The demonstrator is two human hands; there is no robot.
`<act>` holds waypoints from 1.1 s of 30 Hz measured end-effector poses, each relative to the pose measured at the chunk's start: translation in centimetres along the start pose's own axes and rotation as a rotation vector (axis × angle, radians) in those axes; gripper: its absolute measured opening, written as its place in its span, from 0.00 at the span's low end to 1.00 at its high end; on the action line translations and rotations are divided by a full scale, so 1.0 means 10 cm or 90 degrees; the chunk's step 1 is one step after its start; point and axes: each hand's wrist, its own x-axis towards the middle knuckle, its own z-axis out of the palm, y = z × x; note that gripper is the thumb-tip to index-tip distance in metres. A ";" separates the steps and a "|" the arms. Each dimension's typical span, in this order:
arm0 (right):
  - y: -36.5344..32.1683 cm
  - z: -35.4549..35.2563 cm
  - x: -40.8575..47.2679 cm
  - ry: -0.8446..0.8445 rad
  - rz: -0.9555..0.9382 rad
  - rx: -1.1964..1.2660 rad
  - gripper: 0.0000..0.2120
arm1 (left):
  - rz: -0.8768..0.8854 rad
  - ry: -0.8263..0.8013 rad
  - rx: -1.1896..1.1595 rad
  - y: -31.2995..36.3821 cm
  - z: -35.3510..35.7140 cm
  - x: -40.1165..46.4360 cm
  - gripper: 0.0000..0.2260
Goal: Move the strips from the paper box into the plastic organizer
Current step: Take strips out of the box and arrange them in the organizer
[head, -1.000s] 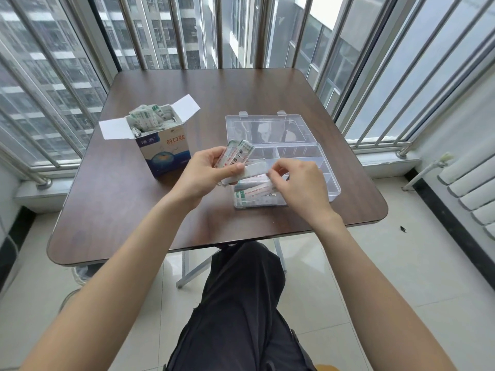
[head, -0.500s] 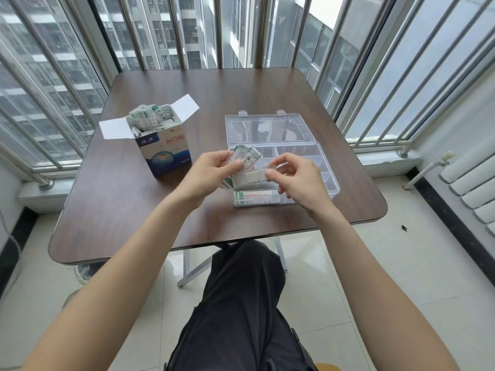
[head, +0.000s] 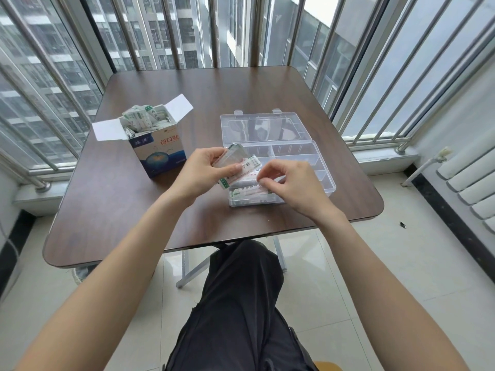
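An open blue and white paper box (head: 160, 153) stands left of centre on the table, stuffed with white and green wrapped strips (head: 143, 119). A clear plastic organizer (head: 318, 167) lies open to its right, lid folded back, with strips (head: 247, 192) lying in its front left compartment. My left hand (head: 203, 171) grips a small bundle of strips (head: 237, 163) just above the organizer's left end. My right hand (head: 290, 183) pinches one end of a strip over that front compartment.
The brown table (head: 120, 210) stands against barred windows (head: 187, 30) on three sides. A white radiator (head: 471, 180) is at the right wall. My dark-trousered leg (head: 241, 303) is under the table's near edge.
My left hand has dropped slightly and turned the bundle flatter. My right hand has shifted from the compartment up to the bundle and pinches a strip.
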 end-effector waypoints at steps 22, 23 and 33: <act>0.06 0.07 -0.04 0.098 0.082 -0.139 0.03 | 0.203 0.084 0.174 -0.06 0.17 -0.09 0.06; 0.08 0.05 -0.04 0.114 0.073 -0.099 0.03 | 0.185 0.090 0.164 -0.06 0.18 -0.08 0.05; 0.02 0.00 0.01 0.100 0.115 0.290 0.06 | 0.059 0.002 0.024 0.04 0.21 0.00 0.03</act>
